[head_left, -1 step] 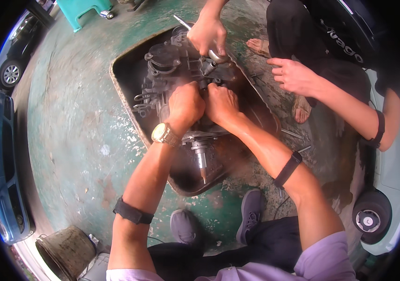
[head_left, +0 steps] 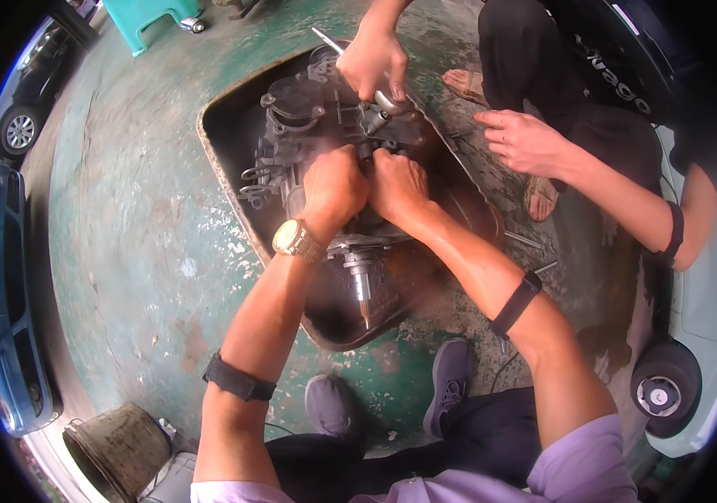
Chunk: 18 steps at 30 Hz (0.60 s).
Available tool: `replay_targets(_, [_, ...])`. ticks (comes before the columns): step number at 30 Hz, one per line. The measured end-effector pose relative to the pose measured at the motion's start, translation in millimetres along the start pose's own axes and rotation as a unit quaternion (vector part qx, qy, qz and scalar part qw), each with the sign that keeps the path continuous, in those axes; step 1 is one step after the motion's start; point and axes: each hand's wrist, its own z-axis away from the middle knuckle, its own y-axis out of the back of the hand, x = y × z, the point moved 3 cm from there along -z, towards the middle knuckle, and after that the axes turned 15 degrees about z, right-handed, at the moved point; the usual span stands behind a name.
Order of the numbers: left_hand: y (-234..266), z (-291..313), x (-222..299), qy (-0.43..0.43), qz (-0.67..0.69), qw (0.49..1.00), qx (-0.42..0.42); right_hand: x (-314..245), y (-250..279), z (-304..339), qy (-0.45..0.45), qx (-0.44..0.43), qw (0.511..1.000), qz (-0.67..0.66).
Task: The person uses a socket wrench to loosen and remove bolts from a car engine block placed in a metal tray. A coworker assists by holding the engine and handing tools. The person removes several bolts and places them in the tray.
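Observation:
A dark metal gearbox (head_left: 293, 96) lies in a rusty, oil-stained tray (head_left: 400, 289). Its splined shaft (head_left: 361, 285) points toward me. My left hand (head_left: 335, 183), below a wristwatch (head_left: 291, 238), is closed at the middle of the housing. Close beside it, my right hand (head_left: 397, 183) is also curled closed against the gearbox. Whatever the fingers of either hand grip is hidden. Just beyond, a co-worker's hand (head_left: 373, 63) grasps a ratchet wrench (head_left: 392, 102), whose socket (head_left: 378, 124) reaches down onto the housing.
The co-worker crouches at the right, the other hand (head_left: 526, 142) held off the gearbox. Metal bars (head_left: 524, 240) lie beside the tray. A grimy bucket (head_left: 119, 453) stands lower left, a turquoise stool (head_left: 136, 21) at the back. Cars (head_left: 6, 293) flank both sides.
The co-worker's free hand has shifted slightly down and to the left. My own hands and the gearbox look the same.

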Motion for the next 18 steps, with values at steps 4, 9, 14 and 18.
replay_targets(4, [1.4, 0.5, -0.4, -0.005, 0.020, 1.000, 0.013, -1.6, -0.7, 1.6, -0.005, -0.013, 1.000, -0.005])
replay_targets(9, [-1.6, 0.5, 0.3, -0.014, 0.016, 0.999, 0.029, 3.8, -10.3, -3.1, -0.020, -0.016, 0.997, -0.077])
replay_targets(14, [-2.3, 3.5, 0.6, -0.025, 0.011, 0.999, 0.033, 11.0, -16.6, -9.1, 0.003, 0.031, 0.993, -0.115])
replay_targets(18, [-0.2, 5.7, -0.5, -0.037, 0.033, 0.998, 0.043, 12.5, -17.6, -5.9, -0.036, 0.037, 0.993, -0.110])
